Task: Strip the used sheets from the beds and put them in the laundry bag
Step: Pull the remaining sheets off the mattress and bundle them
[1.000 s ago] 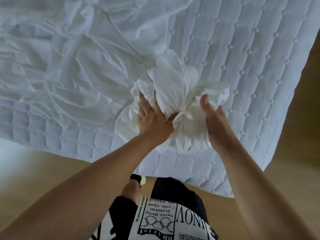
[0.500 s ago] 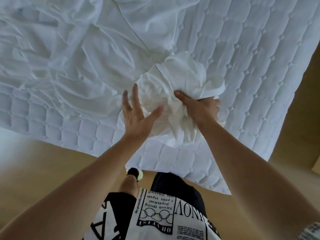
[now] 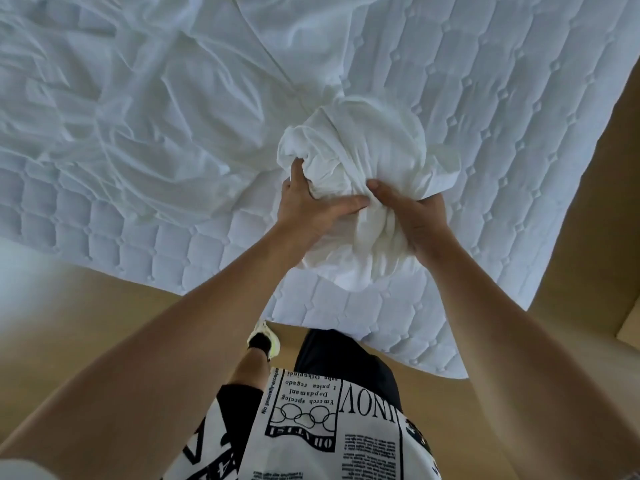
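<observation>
A white sheet (image 3: 360, 161) is gathered into a bunched bundle near the corner of the mattress (image 3: 519, 133), and it is gripped from both sides. The left hand (image 3: 311, 206) is laid against the bundle's left flank: the thumb is stretched out across the fabric toward the other hand, while the fingers are pushed up into the folds, where their tips are hidden by the cloth. The right hand (image 3: 412, 216) is closed around the gathered neck of the bundle, with the thumb pressed over the folds and the fingers curled behind the fabric, out of sight. The two thumbs are nearly touching.

Above the hands the bundle is rounded and puffed, and below them a looser mass of cloth is hung down over the mattress edge. The rest of the sheet is spread in rumpled creases over the left and upper parts of the bed and is joined to the bundle by a twisted fold. To the right and along the near side, the quilted mattress surface with its diamond stitching is left bare.

A tan floor (image 3: 86, 323) is seen below the mattress. The person's printed black-and-white shirt (image 3: 311, 427), dark shorts and one shoe (image 3: 265, 337) are visible at the bottom.
</observation>
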`<move>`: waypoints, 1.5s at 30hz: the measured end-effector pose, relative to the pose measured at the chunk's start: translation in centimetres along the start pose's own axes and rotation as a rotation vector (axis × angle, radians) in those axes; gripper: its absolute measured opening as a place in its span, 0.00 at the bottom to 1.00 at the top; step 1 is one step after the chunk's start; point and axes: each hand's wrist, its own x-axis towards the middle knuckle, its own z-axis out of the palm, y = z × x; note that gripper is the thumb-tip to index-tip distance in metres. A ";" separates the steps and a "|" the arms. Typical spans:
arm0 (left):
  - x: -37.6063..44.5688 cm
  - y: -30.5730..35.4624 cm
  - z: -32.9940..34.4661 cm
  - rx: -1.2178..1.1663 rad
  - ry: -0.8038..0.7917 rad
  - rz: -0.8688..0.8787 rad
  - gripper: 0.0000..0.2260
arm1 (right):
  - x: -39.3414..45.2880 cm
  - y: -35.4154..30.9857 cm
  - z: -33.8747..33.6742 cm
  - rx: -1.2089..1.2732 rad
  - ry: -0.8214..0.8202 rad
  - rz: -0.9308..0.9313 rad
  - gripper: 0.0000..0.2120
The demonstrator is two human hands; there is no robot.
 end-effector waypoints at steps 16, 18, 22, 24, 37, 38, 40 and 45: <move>-21.1 9.3 -21.4 -0.259 0.236 0.452 0.40 | -21.0 -14.9 9.4 -0.074 -0.248 -0.502 0.24; -25.2 8.4 -25.7 -0.313 0.300 0.505 0.40 | -25.2 -15.5 12.9 -0.136 -0.276 -0.561 0.38; -33.9 4.4 -34.1 -0.400 0.450 0.592 0.42 | -35.4 -15.7 20.0 -0.136 -0.340 -0.740 0.39; -37.7 1.6 -38.0 -0.440 0.516 0.639 0.43 | -40.5 -14.9 23.4 -0.065 -0.367 -0.841 0.41; -52.5 -20.1 -58.7 -0.829 0.811 0.734 0.43 | -63.7 -6.2 46.4 -0.090 -0.519 -0.956 0.68; -53.0 -21.8 -59.9 -0.863 0.837 0.731 0.43 | -64.9 -5.4 48.2 -0.118 -0.532 -0.991 0.72; -53.4 -25.0 -62.3 -0.913 0.899 0.746 0.42 | -67.0 -4.0 51.7 -0.167 -0.599 -1.076 0.74; -55.0 -31.7 -69.3 -1.030 1.033 0.745 0.37 | -70.4 -0.7 62.1 -0.427 -0.819 -1.242 0.54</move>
